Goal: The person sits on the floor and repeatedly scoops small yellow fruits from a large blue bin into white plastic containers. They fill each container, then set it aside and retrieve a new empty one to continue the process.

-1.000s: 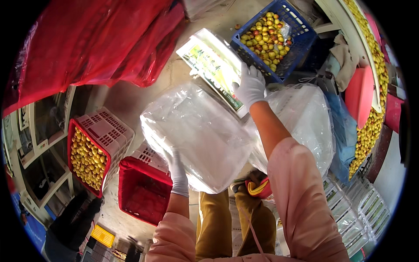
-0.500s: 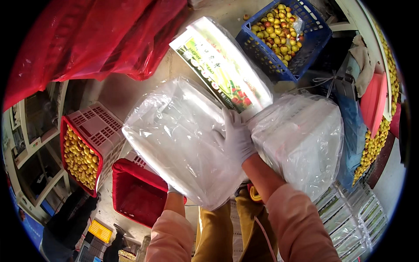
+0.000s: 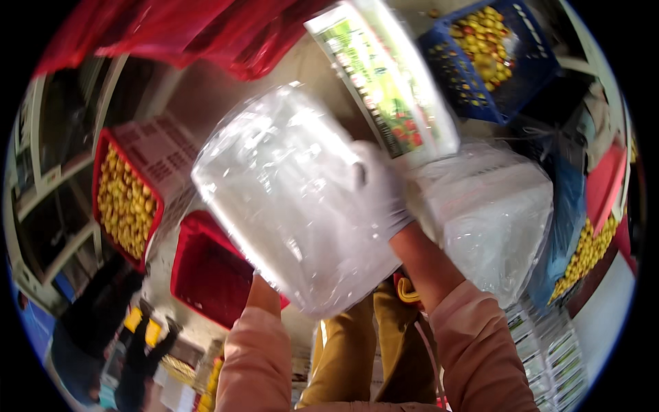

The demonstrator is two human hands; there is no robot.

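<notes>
Clear plastic: bag of stacked trays (image 3: 295, 206), held up.
Right hand (image 3: 381, 185): gloved, gripping the bag.
Left hand: hidden beneath; grip unclear.

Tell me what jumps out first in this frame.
A big clear plastic bag fills the centre, with the white-gloved right hand gripping its right side; the left hand is hidden behind it. Crates of yellow fruit flank it: a red crate at left, a blue crate top right, with an empty red crate below the bag.

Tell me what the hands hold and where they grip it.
Both hands hold a clear plastic bag. The gloved right hand presses on its right side; the left hand is hidden under its lower edge, so that grip cannot be told.
</notes>
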